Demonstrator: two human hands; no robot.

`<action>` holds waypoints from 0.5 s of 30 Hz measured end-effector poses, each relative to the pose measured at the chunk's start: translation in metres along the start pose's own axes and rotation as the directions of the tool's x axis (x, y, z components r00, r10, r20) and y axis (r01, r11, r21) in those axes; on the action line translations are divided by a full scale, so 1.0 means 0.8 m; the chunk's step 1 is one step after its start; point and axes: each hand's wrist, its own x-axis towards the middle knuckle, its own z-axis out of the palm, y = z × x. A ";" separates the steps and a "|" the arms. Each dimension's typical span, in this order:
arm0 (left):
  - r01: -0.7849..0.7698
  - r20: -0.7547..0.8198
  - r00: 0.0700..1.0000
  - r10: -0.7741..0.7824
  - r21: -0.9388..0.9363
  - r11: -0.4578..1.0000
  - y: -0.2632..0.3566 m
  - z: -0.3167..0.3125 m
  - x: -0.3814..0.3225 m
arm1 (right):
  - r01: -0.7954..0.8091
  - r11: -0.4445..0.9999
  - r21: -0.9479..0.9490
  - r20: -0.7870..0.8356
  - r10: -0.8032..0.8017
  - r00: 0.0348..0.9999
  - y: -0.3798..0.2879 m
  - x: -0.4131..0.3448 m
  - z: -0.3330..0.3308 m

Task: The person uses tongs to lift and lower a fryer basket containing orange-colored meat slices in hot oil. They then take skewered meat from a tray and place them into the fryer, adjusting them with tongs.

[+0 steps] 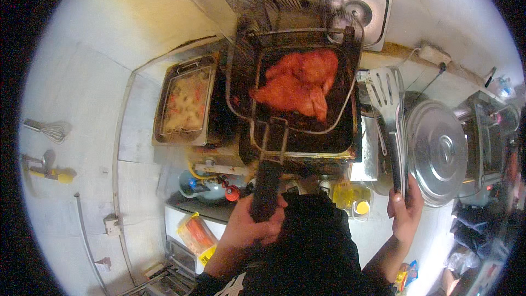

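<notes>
My left hand (259,226) grips the dark handle (267,189) of a wire fryer basket (232,102). In the basket lie reddish-orange pieces that look like fried meat (300,82), above a dark fryer well (304,142). My right hand (404,213) is closed around a slotted metal spatula (386,90) with a black handle. A thin metal utensil (403,144), perhaps tongs, runs alongside the spatula in the same hand. The spatula's head points away from me, to the right of the basket.
Left of the basket, a second fryer well (185,102) holds foamy oil. A large round metal lid (439,152) stands to the right. Below are a gas cylinder (205,185) with a red-knobbed regulator (232,192) and a yellow-capped oil bottle (353,199). A whisk (53,131) hangs on the left wall.
</notes>
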 end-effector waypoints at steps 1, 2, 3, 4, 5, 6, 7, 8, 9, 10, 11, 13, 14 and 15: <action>-0.017 0.003 1.000 0.017 0.007 1.000 0.001 -0.001 -0.003 | -0.009 1.000 0.010 -0.007 0.009 1.000 0.000 -0.001 0.000; -0.042 0.017 0.999 0.042 -0.003 0.999 0.001 -0.002 -0.004 | -0.027 0.999 0.019 -0.015 0.027 1.000 0.000 -0.001 0.001; -0.081 0.043 0.996 0.082 -0.024 0.996 0.001 -0.003 -0.005 | -0.036 0.999 0.022 -0.013 0.036 0.999 0.001 -0.002 0.001; -0.066 0.038 0.997 0.067 -0.020 0.998 0.001 -0.004 -0.004 | -0.055 0.998 0.024 -0.013 0.055 0.998 0.000 -0.003 0.002; -0.032 0.015 0.999 0.033 -0.031 0.999 -0.002 -0.003 -0.001 | -0.074 0.997 0.027 -0.012 0.075 0.997 0.001 -0.004 0.003; -0.017 0.006 1.000 0.018 -0.057 0.998 -0.006 -0.002 0.003 | -0.121 0.991 0.050 0.032 0.120 0.992 0.000 -0.005 0.002; -0.001 0.001 1.000 0.001 -0.083 0.997 -0.008 -0.001 0.007 | -0.105 0.994 0.017 0.037 0.104 0.994 0.001 -0.005 0.002; 0.034 -0.034 0.999 -0.036 -0.053 0.998 -0.011 0.001 0.010 | -0.081 0.997 -0.006 0.033 0.081 0.996 0.000 -0.005 0.002; 0.070 -0.070 0.995 -0.071 -0.026 0.997 -0.012 0.002 0.012 | -0.071 0.997 -0.036 0.019 0.072 0.997 0.000 -0.005 0.001; 0.104 -0.110 0.989 -0.104 0.000 0.995 -0.013 0.003 0.013 | -0.070 0.997 -0.038 0.003 0.070 0.998 0.000 -0.005 0.001; 0.092 -0.082 0.992 -0.091 0.014 0.996 -0.012 0.004 0.012 | -0.055 0.998 -0.027 0.005 0.055 0.998 0.000 -0.004 0.000; 0.073 -0.025 0.997 -0.072 0.045 0.996 -0.007 0.004 0.007 | -0.045 0.998 -0.032 0.001 0.046 0.999 -0.001 -0.002 -0.001; 0.056 -0.029 0.998 -0.055 0.048 0.997 -0.003 0.003 0.003 | -0.047 0.999 -0.026 0.002 0.047 0.999 -0.001 -0.001 -0.001; 0.039 -0.035 0.999 -0.038 0.049 0.998 0.001 0.003 -0.004 | -0.035 0.999 -0.021 -0.001 0.035 0.999 -0.001 -0.001 0.000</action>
